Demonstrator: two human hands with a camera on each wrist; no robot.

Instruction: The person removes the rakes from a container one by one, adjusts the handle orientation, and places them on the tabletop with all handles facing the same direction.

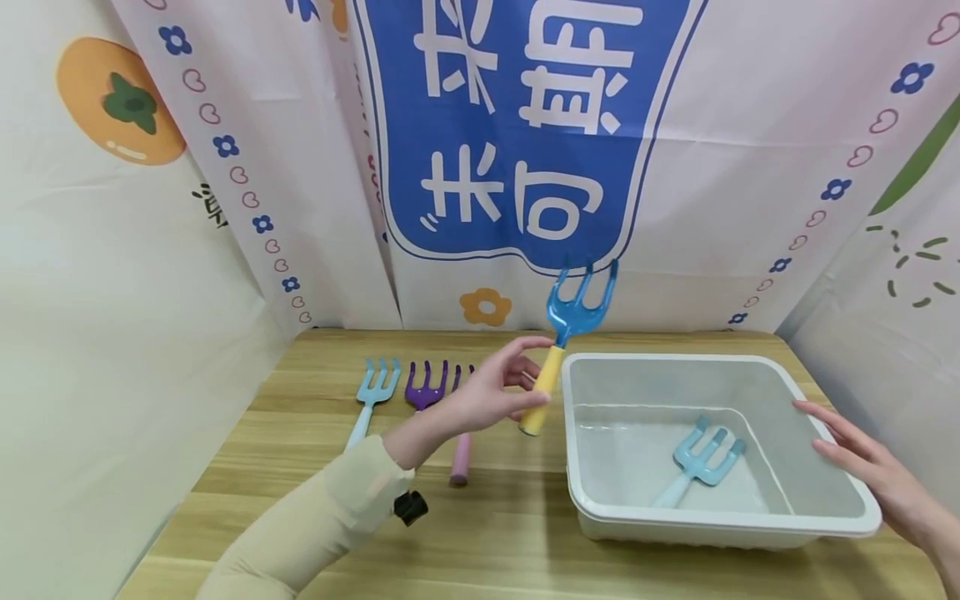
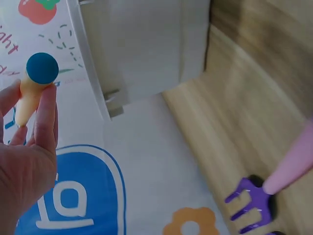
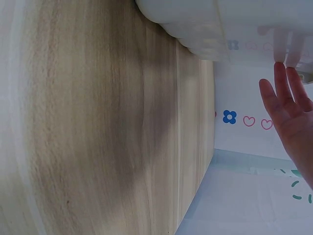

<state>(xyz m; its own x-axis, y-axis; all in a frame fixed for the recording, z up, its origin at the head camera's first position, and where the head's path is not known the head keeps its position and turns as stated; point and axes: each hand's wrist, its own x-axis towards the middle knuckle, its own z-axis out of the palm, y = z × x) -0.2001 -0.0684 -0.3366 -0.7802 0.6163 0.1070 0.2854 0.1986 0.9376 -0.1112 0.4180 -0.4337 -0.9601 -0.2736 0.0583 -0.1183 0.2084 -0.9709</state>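
Note:
My left hand (image 1: 491,392) grips the yellow handle of a small garden fork (image 1: 577,315), between thumb and fingers. Its three blue tines point up beside the left rim of a white plastic tub (image 1: 573,450). From the left wrist view, the blue butt end of the handle (image 2: 42,68) faces the camera. My right hand (image 1: 881,475) is at the tub's right rim, fingertips on the edge. Straight, spread fingers (image 3: 279,95) show there in the right wrist view. Inside the tub lies a light blue fork (image 1: 701,458).
Left of the tub, a light blue fork (image 1: 375,392) and a purple fork (image 1: 426,387) lie on the wooden table (image 1: 495,533). Another fork with a pink handle (image 1: 461,458) is partly hidden by my left arm. A printed cloth (image 1: 480,287) hangs behind the table.

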